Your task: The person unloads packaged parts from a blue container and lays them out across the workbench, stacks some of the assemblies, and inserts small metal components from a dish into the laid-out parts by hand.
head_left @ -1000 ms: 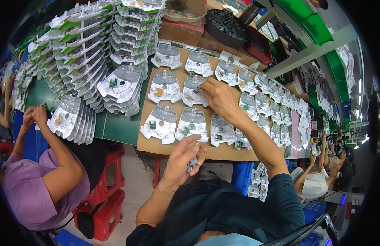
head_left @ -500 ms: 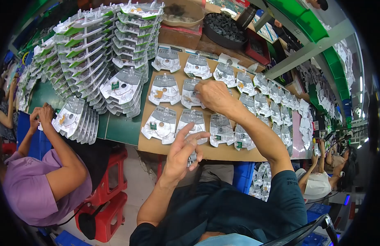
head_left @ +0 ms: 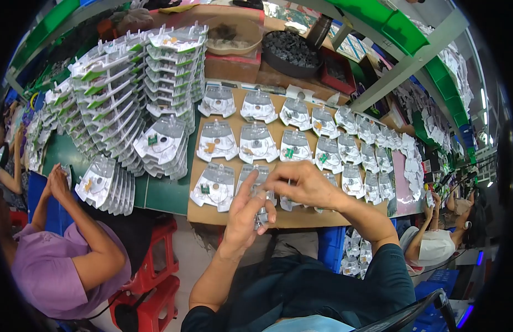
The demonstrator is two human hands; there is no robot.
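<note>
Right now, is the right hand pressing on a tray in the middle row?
No, the right hand is drawn back to the left hand, over the front row.

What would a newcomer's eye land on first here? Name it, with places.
First, the rows of clear plastic trays laid across the brown board in the middle. Above its near edge the left hand and right hand meet, the left holding small parts that are too small to tell. At upper left lean tall stacks of trays, with a person in purple below them.
</note>
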